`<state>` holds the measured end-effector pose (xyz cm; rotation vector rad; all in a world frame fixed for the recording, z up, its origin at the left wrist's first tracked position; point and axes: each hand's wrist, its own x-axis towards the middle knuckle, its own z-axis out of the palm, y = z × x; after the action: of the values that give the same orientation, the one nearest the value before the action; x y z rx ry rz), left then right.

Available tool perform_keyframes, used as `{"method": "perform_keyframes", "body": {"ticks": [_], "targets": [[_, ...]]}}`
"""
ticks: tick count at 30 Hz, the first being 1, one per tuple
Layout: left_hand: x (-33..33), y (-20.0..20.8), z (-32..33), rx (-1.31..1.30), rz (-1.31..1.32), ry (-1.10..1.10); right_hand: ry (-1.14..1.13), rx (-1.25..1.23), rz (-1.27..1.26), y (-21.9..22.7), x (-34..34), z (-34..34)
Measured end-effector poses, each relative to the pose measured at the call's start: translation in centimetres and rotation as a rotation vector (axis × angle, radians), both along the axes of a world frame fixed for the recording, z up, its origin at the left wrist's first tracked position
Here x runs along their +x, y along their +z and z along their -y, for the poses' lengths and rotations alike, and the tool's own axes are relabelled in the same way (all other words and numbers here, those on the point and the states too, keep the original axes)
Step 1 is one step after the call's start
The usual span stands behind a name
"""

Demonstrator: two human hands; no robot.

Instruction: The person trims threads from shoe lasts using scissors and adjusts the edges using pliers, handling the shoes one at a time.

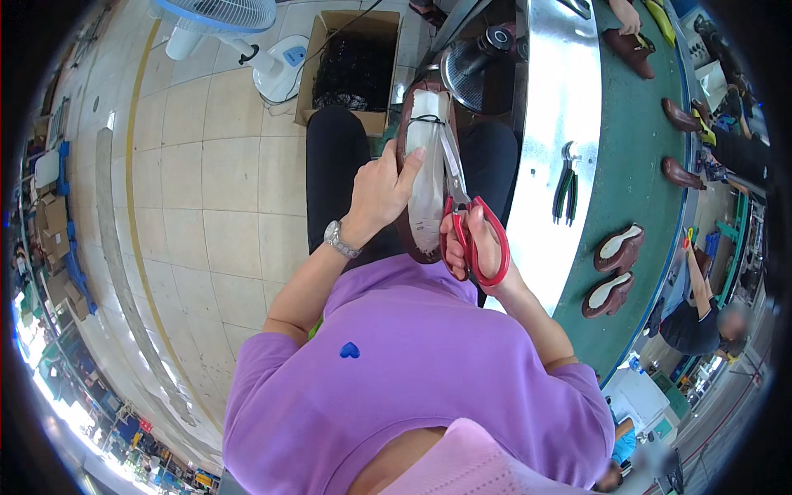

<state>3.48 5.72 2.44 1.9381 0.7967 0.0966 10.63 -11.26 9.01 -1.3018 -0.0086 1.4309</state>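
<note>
- Left hand is wrapped around the side of a brown shoe, thumb pressed onto the white upturned sole, fingers curled out of sight behind the upper.
- The shoe sits sole-up over the person's lap, toe pointing away toward the floor ahead, heel end close to the purple shirt.
- Right hand is closed through the loops of red-handled scissors, fingers threaded in, gripping firmly.
- The scissor blades run up along the right edge of the white sole, tips near the middle of the shoe (whether the blades are parted or together is too fine to tell).
- A silver wristwatch shows on the left wrist.
- Just to the right, a shiny metal strip edges a green conveyor belt.
- A pair of green-handled pliers lies on the metal strip, well apart from the hands.
- Two brown shoes with pale insoles lie side by side on the belt, and more brown shoes sit farther along.
- On the tiled floor ahead stands an open cardboard box holding dark material, with a white floor fan beside it.
- Another person's hand touches a shoe at the far end of the belt.
</note>
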Motion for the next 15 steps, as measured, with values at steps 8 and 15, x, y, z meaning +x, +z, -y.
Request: {"method": "perform_keyframes", "body": {"ticks": [8, 15], "targets": [[0.4, 0.7, -0.8, 0.041, -0.085, -0.103, -0.029, -0.038, 0.310, -1.2, -0.7, 1.7], [3.5, 1.4, -2.4, 0.795, 0.384, -0.099, -0.068, -0.642, 0.996, -3.6, 1.6, 7.8]]}}
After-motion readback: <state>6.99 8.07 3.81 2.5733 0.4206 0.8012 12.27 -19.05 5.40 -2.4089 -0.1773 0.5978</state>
